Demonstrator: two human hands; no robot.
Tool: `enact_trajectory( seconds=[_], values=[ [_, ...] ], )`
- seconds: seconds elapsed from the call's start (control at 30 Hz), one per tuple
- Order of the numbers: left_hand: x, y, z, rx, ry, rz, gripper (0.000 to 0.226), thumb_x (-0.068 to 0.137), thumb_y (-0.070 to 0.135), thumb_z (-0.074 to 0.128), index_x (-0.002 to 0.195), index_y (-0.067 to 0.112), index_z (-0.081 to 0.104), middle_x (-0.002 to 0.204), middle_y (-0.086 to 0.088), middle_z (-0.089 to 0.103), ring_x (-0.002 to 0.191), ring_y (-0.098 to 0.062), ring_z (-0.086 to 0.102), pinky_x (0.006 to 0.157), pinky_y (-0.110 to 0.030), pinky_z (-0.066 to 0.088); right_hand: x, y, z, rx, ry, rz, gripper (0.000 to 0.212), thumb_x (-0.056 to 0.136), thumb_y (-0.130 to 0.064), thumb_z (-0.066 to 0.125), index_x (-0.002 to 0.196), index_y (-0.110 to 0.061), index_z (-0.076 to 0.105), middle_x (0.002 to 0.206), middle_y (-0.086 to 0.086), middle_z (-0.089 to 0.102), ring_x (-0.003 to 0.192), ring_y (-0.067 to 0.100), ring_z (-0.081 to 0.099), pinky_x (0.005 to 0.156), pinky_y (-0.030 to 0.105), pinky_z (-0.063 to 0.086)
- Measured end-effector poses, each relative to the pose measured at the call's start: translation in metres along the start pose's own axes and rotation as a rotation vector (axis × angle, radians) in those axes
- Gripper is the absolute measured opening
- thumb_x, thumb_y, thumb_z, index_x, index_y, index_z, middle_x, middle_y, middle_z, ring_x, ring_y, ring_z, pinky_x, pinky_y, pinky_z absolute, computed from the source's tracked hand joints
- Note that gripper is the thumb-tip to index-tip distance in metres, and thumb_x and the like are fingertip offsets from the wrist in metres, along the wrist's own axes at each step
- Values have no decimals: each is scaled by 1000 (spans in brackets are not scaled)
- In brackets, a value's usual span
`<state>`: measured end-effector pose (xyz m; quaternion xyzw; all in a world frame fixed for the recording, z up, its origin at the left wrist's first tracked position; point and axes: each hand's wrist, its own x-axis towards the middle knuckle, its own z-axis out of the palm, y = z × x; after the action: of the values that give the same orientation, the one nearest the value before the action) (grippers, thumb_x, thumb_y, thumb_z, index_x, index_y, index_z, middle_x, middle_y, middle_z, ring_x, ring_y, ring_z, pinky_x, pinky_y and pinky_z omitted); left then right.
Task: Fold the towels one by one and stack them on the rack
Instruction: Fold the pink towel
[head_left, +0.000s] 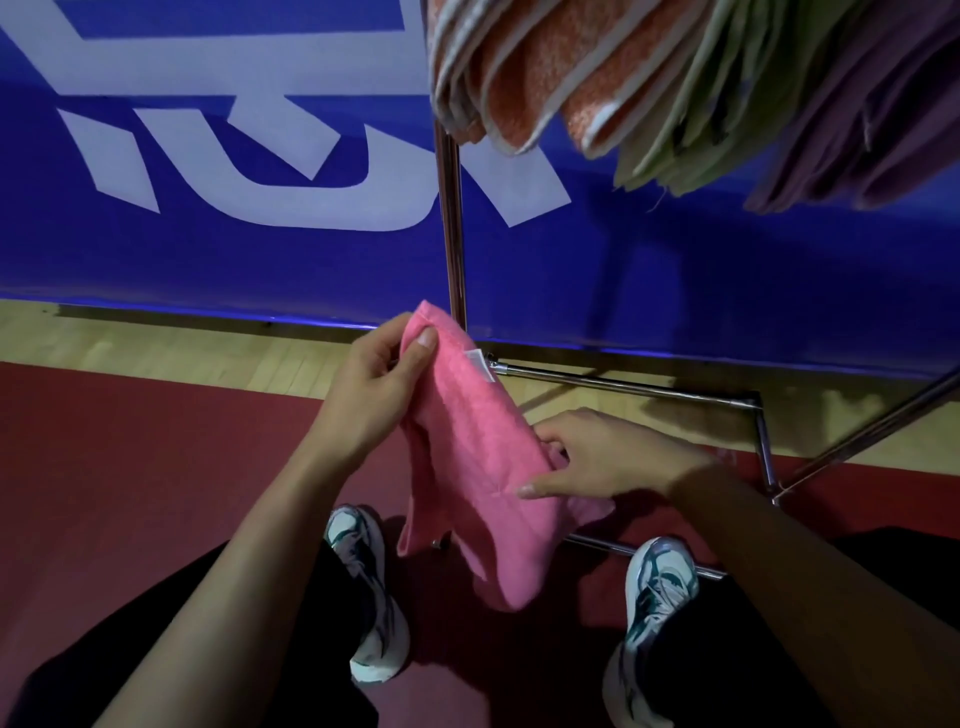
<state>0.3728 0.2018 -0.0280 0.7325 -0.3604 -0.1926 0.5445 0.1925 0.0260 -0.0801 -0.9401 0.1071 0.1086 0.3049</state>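
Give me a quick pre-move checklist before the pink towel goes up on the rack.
1. Left hand pinches the pink terry towel's top corner: ok.
2. Right hand grips its lower edge: ok.
3. Towel folded flat: not ok, it hangs bunched and loose.
4. White label tucked inside: not ok, showing.
5. Free room among the orange, green and purple towels hanging on the chrome metal rack: cannot tell.

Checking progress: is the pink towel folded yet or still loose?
Partly folded: the pink towel hangs doubled and uneven between the left hand, pinching its top, and the right hand, gripping its side.
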Motion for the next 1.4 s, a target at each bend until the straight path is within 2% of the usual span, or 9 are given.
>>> enact_trajectory(
  seconds=[0.17, 0.43, 0.57, 0.7, 0.87, 1.03, 1.23, 1.33, 1.4],
  values=[
    [7, -17, -11, 45, 153, -80, 23, 107, 27, 54, 103, 13, 71, 85, 5, 67, 78, -7, 59, 73, -33, 48, 4, 25, 1, -95, -83, 109, 35, 85, -53, 75, 79, -24, 57, 68, -6, 62, 63, 12, 56, 68, 37, 50],
    [15, -28, -33, 117, 394, -123, 30, 105, 28, 53, 98, 2, 67, 84, -3, 63, 77, -12, 54, 69, -33, 42, -3, 40, -7, -224, -133, 228, 36, 97, -43, 64, 74, -20, 51, 68, -8, 55, 63, 11, 47, 56, 28, 33],
    [17, -30, -39, 94, 455, -135, 29, 105, 27, 52, 96, 4, 67, 82, -1, 64, 75, -11, 55, 69, -32, 43, -4, 43, -7, -212, -85, 275, 27, 96, -38, 67, 79, -25, 50, 78, -11, 64, 77, 14, 59, 61, 29, 39],
    [18, -30, -44, 105, 507, -158, 28, 107, 24, 51, 96, 5, 68, 80, -1, 61, 73, -11, 53, 62, -29, 41, -6, 41, -8, -2, -77, 287, 13, 100, -27, 64, 95, -18, 57, 76, -7, 77, 62, 1, 71, 58, 16, 50],
    [15, -27, -35, 286, 418, -174, 27, 106, 26, 51, 91, 14, 69, 74, 1, 65, 57, 1, 55, 52, -15, 38, -6, 28, -19, -120, -90, 249, 35, 104, -39, 55, 73, -23, 54, 61, -11, 66, 47, -7, 55, 53, 16, 38],
    [18, -30, -26, 249, 345, -171, 38, 106, 34, 52, 84, 9, 69, 69, 0, 63, 62, -12, 53, 60, -33, 41, -2, 13, -23, 256, 5, 124, 37, 103, -48, 53, 86, -19, 70, 66, -7, 64, 64, 8, 70, 68, 28, 61],
    [19, -31, -33, 163, 287, -185, 49, 97, 56, 52, 88, 11, 69, 71, -3, 68, 68, -21, 62, 70, -53, 59, -2, 14, -39, 662, 321, 183, 40, 103, -40, 56, 107, -1, 67, 83, 3, 58, 75, 9, 58, 72, 28, 53],
    [15, -28, -27, 135, 182, -160, 43, 94, 57, 52, 101, 20, 73, 91, -9, 78, 92, -34, 75, 80, -62, 61, -4, 10, -41, 578, 415, 172, 60, 90, -59, 55, 102, 0, 61, 84, 1, 55, 81, 14, 54, 81, 48, 50],
    [12, -26, -18, 119, 151, -150, 40, 95, 52, 51, 104, 21, 74, 93, -8, 78, 96, -34, 75, 80, -61, 61, -4, 7, -41, 539, 459, 171, 63, 85, -64, 53, 91, -2, 56, 79, -1, 50, 77, 14, 49, 76, 44, 43]
  ],
)
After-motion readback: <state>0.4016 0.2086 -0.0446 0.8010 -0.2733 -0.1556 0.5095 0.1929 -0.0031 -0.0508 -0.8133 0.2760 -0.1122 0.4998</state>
